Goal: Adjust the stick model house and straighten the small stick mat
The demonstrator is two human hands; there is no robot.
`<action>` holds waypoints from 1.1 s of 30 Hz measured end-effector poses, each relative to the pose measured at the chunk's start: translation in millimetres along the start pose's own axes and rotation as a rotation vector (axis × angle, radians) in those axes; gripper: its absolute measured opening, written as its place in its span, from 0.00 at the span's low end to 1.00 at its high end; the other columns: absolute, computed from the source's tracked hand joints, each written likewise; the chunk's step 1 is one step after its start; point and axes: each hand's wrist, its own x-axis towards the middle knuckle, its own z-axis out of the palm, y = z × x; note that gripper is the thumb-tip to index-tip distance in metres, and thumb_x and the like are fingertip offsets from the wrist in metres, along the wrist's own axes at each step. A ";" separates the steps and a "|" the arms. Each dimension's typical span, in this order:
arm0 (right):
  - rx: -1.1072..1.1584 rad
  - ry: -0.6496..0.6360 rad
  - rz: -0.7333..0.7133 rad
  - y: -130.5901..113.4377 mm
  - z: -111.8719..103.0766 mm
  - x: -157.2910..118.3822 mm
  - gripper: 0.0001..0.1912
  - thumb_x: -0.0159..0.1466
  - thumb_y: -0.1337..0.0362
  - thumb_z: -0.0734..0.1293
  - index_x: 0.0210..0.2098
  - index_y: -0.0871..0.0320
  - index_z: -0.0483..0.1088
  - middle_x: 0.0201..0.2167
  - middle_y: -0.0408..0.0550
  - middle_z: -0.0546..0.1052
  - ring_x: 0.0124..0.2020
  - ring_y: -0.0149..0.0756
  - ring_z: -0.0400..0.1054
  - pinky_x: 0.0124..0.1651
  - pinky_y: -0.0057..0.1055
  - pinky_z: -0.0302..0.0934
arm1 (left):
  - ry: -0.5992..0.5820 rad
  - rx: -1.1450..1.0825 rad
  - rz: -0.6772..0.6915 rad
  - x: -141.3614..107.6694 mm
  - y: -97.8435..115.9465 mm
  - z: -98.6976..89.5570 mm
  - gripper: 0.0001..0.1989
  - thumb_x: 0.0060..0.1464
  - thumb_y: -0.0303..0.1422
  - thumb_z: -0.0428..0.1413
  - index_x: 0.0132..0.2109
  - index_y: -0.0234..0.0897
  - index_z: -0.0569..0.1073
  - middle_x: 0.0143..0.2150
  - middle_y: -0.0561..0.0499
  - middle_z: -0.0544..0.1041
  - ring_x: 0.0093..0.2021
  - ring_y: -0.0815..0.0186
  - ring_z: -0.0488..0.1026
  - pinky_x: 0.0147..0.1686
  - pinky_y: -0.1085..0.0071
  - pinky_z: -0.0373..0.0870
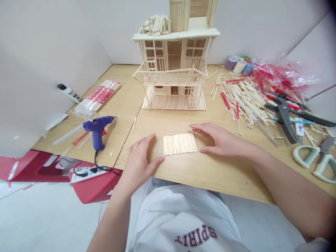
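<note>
A small panel of wooden sticks [180, 144], joined side by side, lies flat on the wooden table [168, 120]. My left hand [141, 159] rests just to its left, fingers apart and holding nothing; the thumb points toward the panel's lower left corner. On the opposite side, my right hand [219, 140] lies with thumb and fingers spread around bare tabletop, close to the panel's right edge. Neither hand appears to grip the panel. Behind it stands a multi-storey model house [174, 77] built of similar sticks, with a balcony and a plank base.
A blue glue gun [97, 131] stands at left, its cord running to a power strip [88, 174] on a red stool. Packed sticks [101, 94] lie behind it. On the right are loose sticks [246, 99], cutting pliers [285, 115], scissors [321, 154] and thread spools [239, 66].
</note>
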 end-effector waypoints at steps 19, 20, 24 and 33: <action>0.069 0.035 0.001 0.8 6.7 4.0 0.41 0.61 0.60 0.73 0.70 0.47 0.56 0.54 0.51 0.75 0.53 0.48 0.70 0.58 0.51 0.65 | -0.059 -0.107 -0.005 15.1 1.1 8.0 0.29 0.59 0.40 0.60 0.64 0.46 0.61 0.64 0.47 0.73 0.67 0.54 0.65 0.69 0.48 0.47; 0.067 0.034 0.002 0.5 6.6 4.1 0.41 0.61 0.60 0.73 0.70 0.48 0.56 0.54 0.51 0.75 0.53 0.48 0.70 0.58 0.51 0.65 | -0.056 -0.107 -0.003 15.1 1.0 8.0 0.29 0.59 0.40 0.60 0.64 0.46 0.61 0.64 0.47 0.73 0.67 0.55 0.65 0.69 0.48 0.47; 0.067 0.027 0.002 0.2 5.5 3.8 0.41 0.61 0.60 0.73 0.70 0.48 0.56 0.55 0.51 0.75 0.53 0.48 0.71 0.58 0.50 0.65 | -0.058 -0.116 -0.003 14.5 0.1 7.5 0.32 0.59 0.39 0.61 0.66 0.46 0.58 0.64 0.47 0.73 0.67 0.55 0.64 0.69 0.48 0.46; 0.076 0.033 -0.016 3.3 6.5 3.7 0.43 0.60 0.60 0.74 0.71 0.47 0.55 0.55 0.52 0.75 0.53 0.49 0.70 0.58 0.51 0.65 | -0.077 -0.101 0.026 17.7 -0.3 6.8 0.30 0.59 0.40 0.60 0.65 0.46 0.60 0.66 0.46 0.70 0.68 0.53 0.64 0.69 0.47 0.47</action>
